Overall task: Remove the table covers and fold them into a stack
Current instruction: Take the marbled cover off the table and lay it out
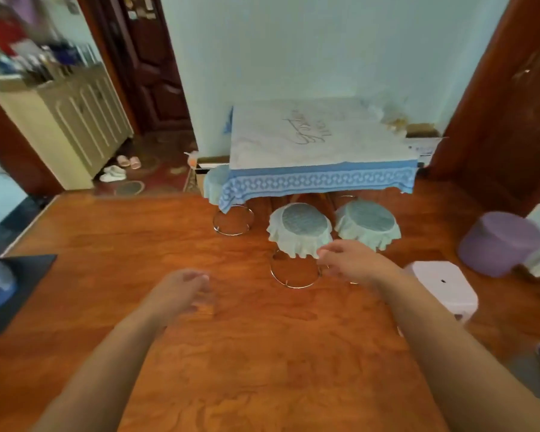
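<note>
Closest to the camera, both bare forearms reach out over the glossy reddish wood floor [231, 353]. The left hand [181, 289] hangs loosely curled and holds nothing. It's pretty motion-blurred, so I can't say much about the fingers. The right hand [346, 258] is a bit further forward, fingers relaxed and also empty, lined up in the view with the frilly edge of a pale green round stool cover [300, 232], though I'd guess it's not actually touching it. Looks like the hands are just up in front, ready for a reach.

A second covered stool [368, 224] sits just beside the first, both pulled out from under the table, and a white plastic step stool [443, 285] and a lilac round pouffe [501, 243] stand off to the right.

Further back, against the pale wall, is the small table with the covers still on it: a white sheet with scribbly lettering [318, 135] lying flat on top of a blue patterned cloth [318, 180] whose border hangs over the front edge. So nothing's been removed yet, and the top sheet probably has to come off first.
</note>
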`<state>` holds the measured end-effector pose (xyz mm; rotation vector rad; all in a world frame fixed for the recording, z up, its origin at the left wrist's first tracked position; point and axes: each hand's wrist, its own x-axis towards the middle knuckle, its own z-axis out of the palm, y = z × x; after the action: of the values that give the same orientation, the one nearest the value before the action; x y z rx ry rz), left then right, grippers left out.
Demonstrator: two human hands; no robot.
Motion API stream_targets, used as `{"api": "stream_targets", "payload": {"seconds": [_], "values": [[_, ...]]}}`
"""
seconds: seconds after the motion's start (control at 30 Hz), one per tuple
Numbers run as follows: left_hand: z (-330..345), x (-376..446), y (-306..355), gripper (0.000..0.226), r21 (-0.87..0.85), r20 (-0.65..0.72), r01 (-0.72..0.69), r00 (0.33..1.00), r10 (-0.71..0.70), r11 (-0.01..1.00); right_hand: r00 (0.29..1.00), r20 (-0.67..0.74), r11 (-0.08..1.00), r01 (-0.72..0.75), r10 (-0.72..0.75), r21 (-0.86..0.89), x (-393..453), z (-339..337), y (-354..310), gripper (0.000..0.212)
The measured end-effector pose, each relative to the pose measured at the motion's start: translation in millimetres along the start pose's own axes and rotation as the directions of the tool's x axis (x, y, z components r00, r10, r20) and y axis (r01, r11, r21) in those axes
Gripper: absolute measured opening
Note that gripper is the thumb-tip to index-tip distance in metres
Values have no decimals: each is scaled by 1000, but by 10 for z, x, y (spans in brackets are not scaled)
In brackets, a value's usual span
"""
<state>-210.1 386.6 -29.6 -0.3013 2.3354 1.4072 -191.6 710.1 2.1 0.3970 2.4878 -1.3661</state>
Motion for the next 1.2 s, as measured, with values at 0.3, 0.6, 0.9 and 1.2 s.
{"api": "stream_targets", "payload": {"seconds": [0.3,0.6,0.9,1.2], "values": [[-1284,1977,372,19,-233,-111,-65,993,40,970,997,-76,974,11,6,225,2251,703,-1214,19],[-1686,3818,981,22,-224,104,50,994,-27,973,893,-103,710,-274,439,649,3757,856,-1014,22],[-1906,5753,1498,23,-261,163,165,979,-125,951,893,51,610,-347,448,712,5822,1043,-1589,25],[-2510,7493,1697,20,-317,128,322,947,-296,892,808,137,453,-451,572,769,7182,1544,-2134,13]]}}
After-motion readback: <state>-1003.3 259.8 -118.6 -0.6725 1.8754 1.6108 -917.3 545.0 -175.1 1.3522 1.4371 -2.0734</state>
